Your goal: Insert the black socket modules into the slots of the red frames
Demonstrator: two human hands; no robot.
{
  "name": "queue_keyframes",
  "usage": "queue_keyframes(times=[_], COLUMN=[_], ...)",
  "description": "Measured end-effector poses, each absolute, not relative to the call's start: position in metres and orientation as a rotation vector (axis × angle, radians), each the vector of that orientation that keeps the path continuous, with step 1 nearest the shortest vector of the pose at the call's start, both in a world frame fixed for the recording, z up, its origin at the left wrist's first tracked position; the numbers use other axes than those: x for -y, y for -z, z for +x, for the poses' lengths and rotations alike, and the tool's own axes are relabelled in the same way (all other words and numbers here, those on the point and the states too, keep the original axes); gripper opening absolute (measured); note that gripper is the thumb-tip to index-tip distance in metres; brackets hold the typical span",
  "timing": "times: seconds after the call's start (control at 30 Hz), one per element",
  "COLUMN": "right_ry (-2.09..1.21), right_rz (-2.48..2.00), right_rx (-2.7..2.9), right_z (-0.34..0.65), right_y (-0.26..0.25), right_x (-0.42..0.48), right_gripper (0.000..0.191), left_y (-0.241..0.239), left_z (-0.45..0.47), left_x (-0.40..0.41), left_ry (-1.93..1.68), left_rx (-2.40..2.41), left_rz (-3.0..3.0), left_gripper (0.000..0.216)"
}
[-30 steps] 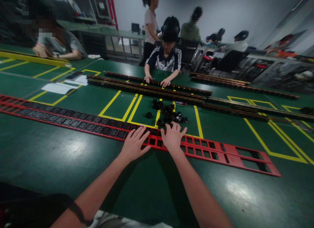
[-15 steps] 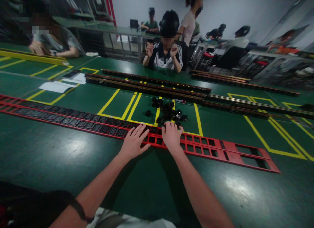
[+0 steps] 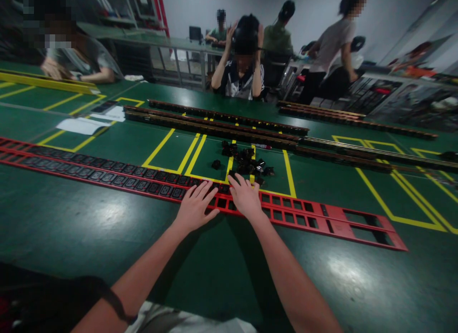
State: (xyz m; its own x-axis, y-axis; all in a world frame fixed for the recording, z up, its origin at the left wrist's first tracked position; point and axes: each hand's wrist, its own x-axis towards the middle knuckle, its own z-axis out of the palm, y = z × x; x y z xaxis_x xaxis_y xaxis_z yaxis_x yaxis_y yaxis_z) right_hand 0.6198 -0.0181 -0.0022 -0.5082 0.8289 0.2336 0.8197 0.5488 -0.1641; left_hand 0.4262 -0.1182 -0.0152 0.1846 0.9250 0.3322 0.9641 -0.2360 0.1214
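A long red frame (image 3: 322, 220) with two rows of rectangular slots runs across the green table. Its left stretch is filled with black socket modules (image 3: 107, 178); its right stretch has bare slots. My left hand (image 3: 195, 207) lies flat on the frame with fingers spread, where the filled slots end. My right hand (image 3: 245, 195) rests just to its right, fingers stretched toward a pile of loose black modules (image 3: 246, 164) beyond the frame. Neither hand visibly holds anything.
Several long dark strips (image 3: 222, 128) lie across the table's far side. Yellow lines (image 3: 168, 143) mark boxes on the green top. White papers (image 3: 86, 126) lie at left. A person (image 3: 240, 70) sits opposite with hands raised to the head; others sit or walk behind.
My right hand has shifted slightly left along the frame; my left hand has stayed put. The person opposite lifted both hands from the table to the head. A standing person walked right.
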Motion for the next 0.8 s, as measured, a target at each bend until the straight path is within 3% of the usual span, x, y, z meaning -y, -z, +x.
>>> queue_keyframes(times=[0.43, 0.8], right_ry=[-0.294, -0.486], right_rz=[-1.370, -1.162], right_rx=[2.349, 1.919], right_z=[0.621, 0.625], right_y=[-0.001, 0.014], right_x=[0.015, 0.003], right_gripper=[0.018, 0.011], left_y=[0.015, 0.015], left_z=[0.426, 0.425], left_x=[0.119, 0.119], left_ry=[0.495, 0.521], left_rx=[1.861, 1.864], left_rz=[-2.323, -2.326], left_gripper=[0.061, 0.061])
